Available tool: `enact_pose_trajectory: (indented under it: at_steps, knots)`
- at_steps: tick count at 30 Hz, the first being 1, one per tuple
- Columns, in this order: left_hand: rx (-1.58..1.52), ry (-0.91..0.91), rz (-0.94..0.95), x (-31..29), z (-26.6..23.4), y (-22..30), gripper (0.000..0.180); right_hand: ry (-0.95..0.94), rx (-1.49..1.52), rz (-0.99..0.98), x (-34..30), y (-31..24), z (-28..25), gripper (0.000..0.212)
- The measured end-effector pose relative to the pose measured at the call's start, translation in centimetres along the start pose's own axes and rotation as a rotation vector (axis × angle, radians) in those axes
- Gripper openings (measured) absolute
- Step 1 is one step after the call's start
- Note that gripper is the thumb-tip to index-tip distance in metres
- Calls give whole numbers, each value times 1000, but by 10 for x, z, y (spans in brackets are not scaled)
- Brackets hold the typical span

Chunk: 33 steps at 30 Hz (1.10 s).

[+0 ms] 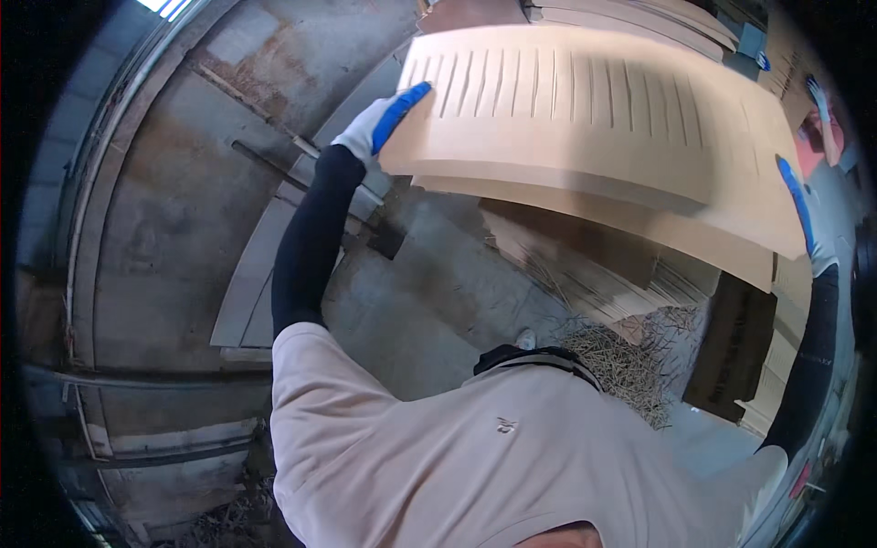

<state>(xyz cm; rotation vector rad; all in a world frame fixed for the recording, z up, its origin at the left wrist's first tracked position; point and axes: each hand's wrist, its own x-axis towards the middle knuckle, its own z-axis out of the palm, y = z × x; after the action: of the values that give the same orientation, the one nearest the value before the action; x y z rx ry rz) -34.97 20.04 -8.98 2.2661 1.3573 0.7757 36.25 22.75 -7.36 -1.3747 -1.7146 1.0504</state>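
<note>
A wide tan cardboard sheet [566, 146] with a row of narrow parallel slits is held up in front of me, spanning both arms. At its left edge my left hand [384, 123], in a white and blue glove, is closed on the cardboard. My right hand [804, 210], gloved the same way, grips the opposite edge at the far right; its thumb side is hidden. More cardboard layers show under the sheet's near edge, and I cannot tell whether they belong to the same piece.
Cardboard stacks [630, 18] lie behind the sheet. Below it is more cardboard [585, 247], beside a heap of thin cardboard strips [621, 365] on the floor. A dark brown board [731, 347] stands at right. Another person's gloved hand [816, 91] appears far right. A concrete wall [174, 228] runs along the left.
</note>
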Motion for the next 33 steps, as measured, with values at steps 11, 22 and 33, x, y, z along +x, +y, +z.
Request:
enact_pose_trajectory:
  at_steps: [11,22,33]
  knots:
    - [169,-159,-544,30,20,15,49,72,-104,-20,14,30,10,47]
    - [149,-113,-654,28,22,11,81,-9,-44,165,-9,-2,41,54]
    - [209,-274,-700,37,18,15,89,63,-87,133,-7,20,33,54]
